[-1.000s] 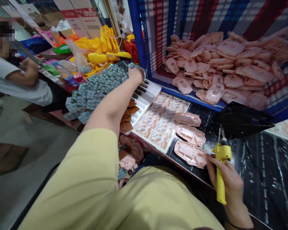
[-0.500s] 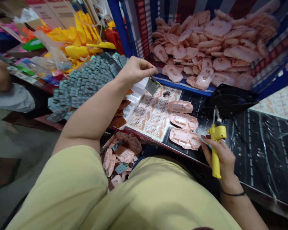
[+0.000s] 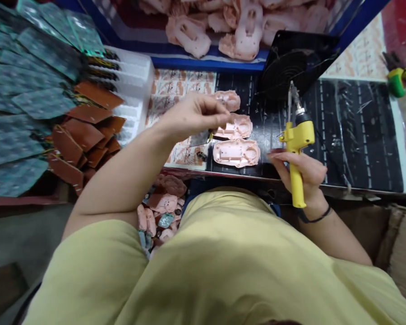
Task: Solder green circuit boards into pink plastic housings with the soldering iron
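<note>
1. Fingers of your left hand (image 3: 192, 115) press together at the tips, pinching what looks like a small grey board (image 3: 199, 138) that hangs just under them; blur hides the exact grip.
2. Three pink shells (image 3: 237, 152) lie in a row just beyond and below those fingertips, apart from them.
3. Your right hand (image 3: 304, 174) wraps the handle of the yellow tool (image 3: 296, 149), forefinger stretched toward the nearest shell.
4. To judge by its look, the board is light, thin, stiff and easily scratched: take it by the edges.
5. Green boards (image 3: 27, 90) and brown ones (image 3: 84, 131) pile well left of your left fingers.
</note>
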The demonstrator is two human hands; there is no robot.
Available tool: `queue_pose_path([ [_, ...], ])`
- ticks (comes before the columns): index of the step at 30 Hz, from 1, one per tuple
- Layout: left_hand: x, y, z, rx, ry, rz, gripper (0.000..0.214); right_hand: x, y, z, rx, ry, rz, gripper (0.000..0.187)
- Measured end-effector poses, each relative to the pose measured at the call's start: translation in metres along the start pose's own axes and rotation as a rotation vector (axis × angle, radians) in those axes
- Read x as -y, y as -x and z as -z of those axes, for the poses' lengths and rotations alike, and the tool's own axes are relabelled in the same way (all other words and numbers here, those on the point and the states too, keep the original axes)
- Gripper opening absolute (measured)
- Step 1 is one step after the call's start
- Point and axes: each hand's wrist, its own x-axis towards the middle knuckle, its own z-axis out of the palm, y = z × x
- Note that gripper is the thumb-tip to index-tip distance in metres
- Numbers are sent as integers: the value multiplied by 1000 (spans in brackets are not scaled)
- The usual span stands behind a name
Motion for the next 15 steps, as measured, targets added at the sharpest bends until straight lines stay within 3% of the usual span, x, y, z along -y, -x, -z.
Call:
queue_pose_path([
  [3, -2, -3, -13, 130, -61, -56, 29, -1, 1, 5, 60, 8, 2, 24],
  [8, -10, -4, -22, 107, -129, -109, 23, -2, 1, -5, 229, 20, 24, 29],
  [15, -6, 3, -22, 152, -225, -92, 18, -5, 6, -19, 255, 53, 82, 29],
])
